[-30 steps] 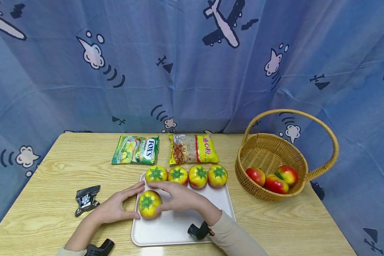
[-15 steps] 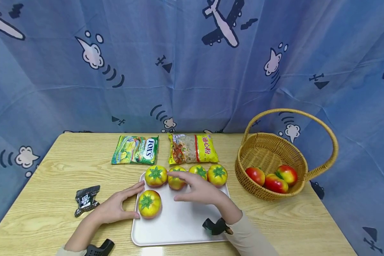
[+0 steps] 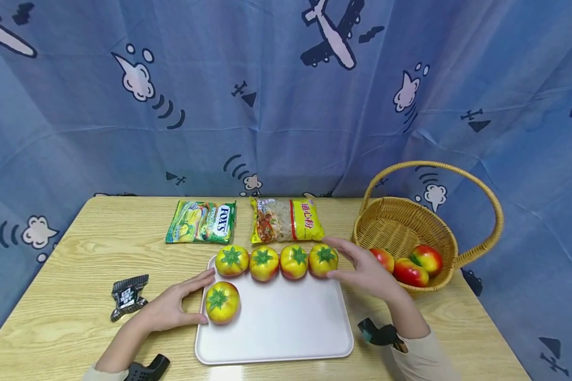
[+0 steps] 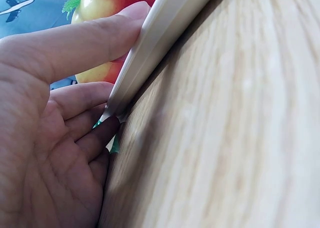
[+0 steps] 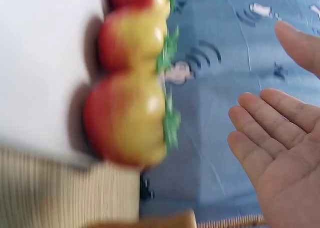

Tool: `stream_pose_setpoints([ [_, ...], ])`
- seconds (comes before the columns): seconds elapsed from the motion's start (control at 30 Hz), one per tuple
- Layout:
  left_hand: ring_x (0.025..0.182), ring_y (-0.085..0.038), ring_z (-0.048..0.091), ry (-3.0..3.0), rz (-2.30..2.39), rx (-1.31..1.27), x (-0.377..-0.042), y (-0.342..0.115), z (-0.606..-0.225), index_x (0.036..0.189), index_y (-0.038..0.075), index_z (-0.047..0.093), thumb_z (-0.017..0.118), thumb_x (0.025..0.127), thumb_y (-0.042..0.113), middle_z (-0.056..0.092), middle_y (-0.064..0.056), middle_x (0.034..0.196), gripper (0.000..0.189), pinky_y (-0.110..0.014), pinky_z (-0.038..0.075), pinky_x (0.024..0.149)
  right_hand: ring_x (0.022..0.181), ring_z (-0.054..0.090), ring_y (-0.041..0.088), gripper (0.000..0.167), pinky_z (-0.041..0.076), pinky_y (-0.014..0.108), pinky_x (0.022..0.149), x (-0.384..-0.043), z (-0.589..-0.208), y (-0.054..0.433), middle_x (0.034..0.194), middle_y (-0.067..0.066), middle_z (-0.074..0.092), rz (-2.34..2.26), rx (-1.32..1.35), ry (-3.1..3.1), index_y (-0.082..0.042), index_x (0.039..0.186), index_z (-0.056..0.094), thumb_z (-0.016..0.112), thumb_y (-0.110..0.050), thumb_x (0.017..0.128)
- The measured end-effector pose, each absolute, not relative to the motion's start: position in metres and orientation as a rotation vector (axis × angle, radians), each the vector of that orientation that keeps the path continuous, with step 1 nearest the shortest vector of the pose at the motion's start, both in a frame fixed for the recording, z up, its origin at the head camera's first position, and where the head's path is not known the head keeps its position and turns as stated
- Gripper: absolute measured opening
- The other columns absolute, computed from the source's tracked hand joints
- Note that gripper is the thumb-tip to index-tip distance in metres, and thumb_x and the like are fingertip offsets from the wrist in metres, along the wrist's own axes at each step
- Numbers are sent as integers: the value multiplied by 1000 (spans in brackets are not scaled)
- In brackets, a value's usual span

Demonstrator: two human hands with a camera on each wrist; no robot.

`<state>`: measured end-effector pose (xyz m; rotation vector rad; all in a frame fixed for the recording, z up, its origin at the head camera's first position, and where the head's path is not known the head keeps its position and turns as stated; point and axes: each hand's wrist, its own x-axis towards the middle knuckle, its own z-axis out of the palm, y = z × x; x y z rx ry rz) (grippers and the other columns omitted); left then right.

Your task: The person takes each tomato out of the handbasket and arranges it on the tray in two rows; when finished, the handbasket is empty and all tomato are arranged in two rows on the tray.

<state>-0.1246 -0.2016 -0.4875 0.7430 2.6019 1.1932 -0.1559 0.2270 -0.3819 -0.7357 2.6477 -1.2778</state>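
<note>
A white tray (image 3: 291, 323) lies on the table with several yellow-red persimmons (image 3: 264, 264) in a row along its far edge. One more persimmon (image 3: 222, 304) sits at the tray's left side. Beside it, my left hand (image 3: 169, 307) rests with thumb and fingertips at the tray's left rim (image 4: 157, 28), not on the fruit. My right hand (image 3: 369, 270) is in the air by the far right corner, fingers extended and nothing held. In the right wrist view its palm (image 5: 295, 178) shows, apart from the rightmost persimmon (image 5: 127, 120).
At right stands a wicker basket (image 3: 395, 227) with a tall handle and mangoes (image 3: 426, 259) inside. Behind the tray lie a green candy bag (image 3: 202, 222) and a pasta bag (image 3: 288, 221). A small black packet (image 3: 127, 296) is at left.
My right hand has left the left-side persimmon and swept right across the tray to the basket's near side. The left hand stays at the rim, and the persimmon stays put.
</note>
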Motion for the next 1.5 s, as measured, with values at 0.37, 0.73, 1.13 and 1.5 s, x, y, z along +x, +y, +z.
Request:
stream_pose_setpoints([
  [0.37,138,-39,31,2605,1190,745,-124,-202,-486,143,11,44,76,73,48,30,-7,154,85,-61,29,107,130,41,38,64,25,-4,95,-155,-364,302,141,17,47,-1162,-546,2851,-6,140,42,71,-21,85],
  [0.73,138,-41,31,2597,1194,746,-124,-202,-487,143,10,43,77,73,46,30,-8,155,86,-63,29,106,128,34,50,69,29,-2,94,-163,-359,369,145,27,37,-1023,-411,2878,1,144,32,66,-24,89],
  [1.13,139,-39,30,2604,1173,755,-125,-201,-487,144,11,42,76,74,49,29,-7,155,86,-61,29,107,129,32,54,72,42,23,101,-174,-362,396,145,31,33,-876,-293,2855,6,144,28,63,-28,91],
  [1.5,139,-38,30,2595,1190,747,-124,-201,-486,143,11,43,75,73,50,29,-7,155,87,-59,27,108,122,38,55,65,34,67,95,-184,-365,400,137,38,38,-707,-289,2874,14,138,33,64,-16,89],
])
